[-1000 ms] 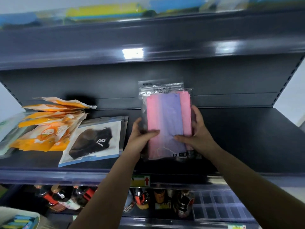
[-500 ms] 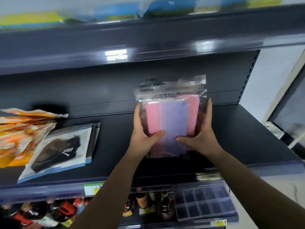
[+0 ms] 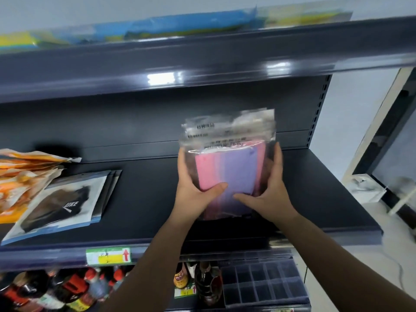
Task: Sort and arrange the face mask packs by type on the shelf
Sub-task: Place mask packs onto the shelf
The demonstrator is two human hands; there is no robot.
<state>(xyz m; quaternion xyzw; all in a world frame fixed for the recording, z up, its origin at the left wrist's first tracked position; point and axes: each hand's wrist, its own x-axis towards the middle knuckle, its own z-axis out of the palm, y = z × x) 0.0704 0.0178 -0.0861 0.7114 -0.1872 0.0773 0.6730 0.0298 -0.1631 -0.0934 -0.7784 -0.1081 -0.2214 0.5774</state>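
A small stack of clear packs with pink and purple masks [image 3: 234,167] stands upright on the dark shelf [image 3: 144,199], right of centre. My left hand [image 3: 195,190] grips its left edge, thumb across the front. My right hand [image 3: 270,194] grips its right edge the same way. To the left lies a flat pile of packs with a black mask [image 3: 60,201]. Further left, orange packs [image 3: 20,179] are heaped at the frame edge.
The shelf above [image 3: 202,64] overhangs and carries blue and yellow packs [image 3: 171,28]. Bottles [image 3: 67,289] and a divided tray [image 3: 263,282] fill the shelf below. A price tag [image 3: 108,255] sits on the shelf's front rail. The shelf ends at right by a white wall.
The view has swung right, so the orange and black packs slid toward the left edge. Both hands kept hold of the pink and purple packs, now held a bit more upright.
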